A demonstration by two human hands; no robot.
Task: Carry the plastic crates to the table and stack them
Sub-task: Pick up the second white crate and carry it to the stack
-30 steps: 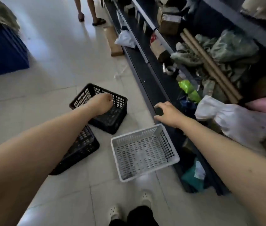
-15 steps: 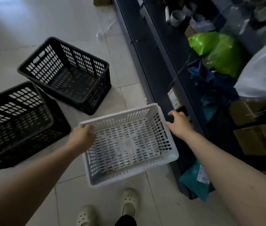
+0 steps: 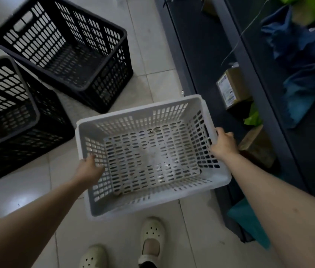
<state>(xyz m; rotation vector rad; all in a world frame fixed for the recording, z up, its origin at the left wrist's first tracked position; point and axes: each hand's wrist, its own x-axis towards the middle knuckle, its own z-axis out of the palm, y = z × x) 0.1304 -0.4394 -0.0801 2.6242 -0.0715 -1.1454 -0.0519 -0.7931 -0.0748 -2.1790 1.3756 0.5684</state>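
Note:
A white slotted plastic crate [image 3: 216,180] sits in front of me, above the tiled floor, empty. My left hand [image 3: 90,168] grips its left wall, fingers curled over the rim to the inside. On the opposite side my right hand [image 3: 223,143] holds the right rim. Two black slotted crates are on the floor to the left: one [image 3: 114,60] further away, one [image 3: 29,120] nearer and partly cut off by the frame's edge.
A dark shelving unit [image 3: 197,55] runs along the right, holding a cardboard box [image 3: 232,88], blue cloth [image 3: 303,55] and green bags. A teal bag [image 3: 249,219] lies at its base. My feet in pale clogs [image 3: 151,235] stand on the light tiles.
Both hands went from reaching out to taking hold of the white crate's two sides. The crate now looks larger and closer, seemingly raised off the floor.

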